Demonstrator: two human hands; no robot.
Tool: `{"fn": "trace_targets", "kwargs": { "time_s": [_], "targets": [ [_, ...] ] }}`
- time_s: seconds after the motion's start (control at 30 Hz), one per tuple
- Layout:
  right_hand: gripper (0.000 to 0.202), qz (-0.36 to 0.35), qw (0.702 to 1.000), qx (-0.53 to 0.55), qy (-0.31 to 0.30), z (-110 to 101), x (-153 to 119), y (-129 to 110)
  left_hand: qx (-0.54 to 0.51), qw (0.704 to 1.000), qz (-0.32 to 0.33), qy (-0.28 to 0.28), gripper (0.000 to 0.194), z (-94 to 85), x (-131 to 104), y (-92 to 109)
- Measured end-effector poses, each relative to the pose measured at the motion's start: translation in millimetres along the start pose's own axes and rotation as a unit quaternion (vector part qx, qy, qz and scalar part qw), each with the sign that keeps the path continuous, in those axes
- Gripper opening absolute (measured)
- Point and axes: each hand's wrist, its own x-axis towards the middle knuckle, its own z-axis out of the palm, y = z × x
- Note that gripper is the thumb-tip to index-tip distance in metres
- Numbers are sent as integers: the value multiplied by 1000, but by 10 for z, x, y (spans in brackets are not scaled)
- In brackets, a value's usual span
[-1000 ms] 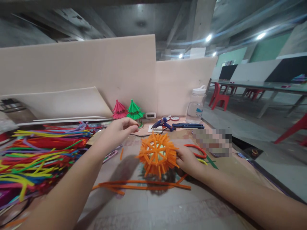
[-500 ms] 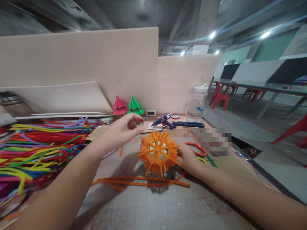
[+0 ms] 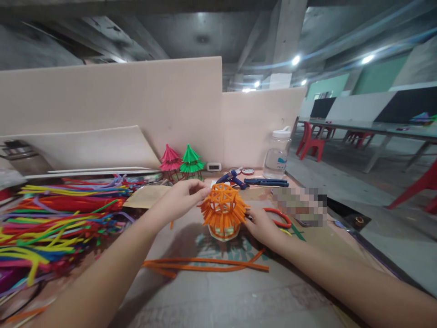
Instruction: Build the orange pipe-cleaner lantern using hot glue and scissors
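Note:
An orange pagoda model (image 3: 223, 207), built from fuzzy pipe cleaners, is tilted slightly toward me, its latticed upper tier on top and a fringed roof around it. Below the roof its pale base ring shows. My right hand (image 3: 262, 223) grips the roof's right edge, fingers partly hidden behind it. At the upper left, my left hand (image 3: 191, 193) has its thumb and fingers bent together against the lattice; the fingertips are partly hidden. Loose orange pipe cleaners (image 3: 208, 264) lie across the table in front of the model.
Bundled coloured pipe cleaners (image 3: 64, 223) cover the left side. Behind stand a red pagoda (image 3: 170, 159), a green pagoda (image 3: 191, 159), a small digital clock (image 3: 214, 167) and a water bottle (image 3: 277, 155). A blue glue gun (image 3: 232, 179), pliers (image 3: 266, 182) and red-handled scissors (image 3: 285, 221) lie nearby.
The orange pagoda has turned from its top facing me to more upright, showing the pale base. My left hand has moved right and down onto its upper tier; my right hand still grips the roof.

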Motion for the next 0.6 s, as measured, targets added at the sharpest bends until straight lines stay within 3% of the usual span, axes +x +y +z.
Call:
{"fn": "trace_targets", "kwargs": {
  "time_s": [0.37, 0.6],
  "targets": [
    [26, 12, 1000, 10, 2, -27, -16, -22, -108, 992, -41, -44, 37, 76, 32, -56],
    [25, 32, 999, 9, -2, 4, -10, -25, -131, 989, -52, -36, 46, 166, 74, -110]
  ]
}}
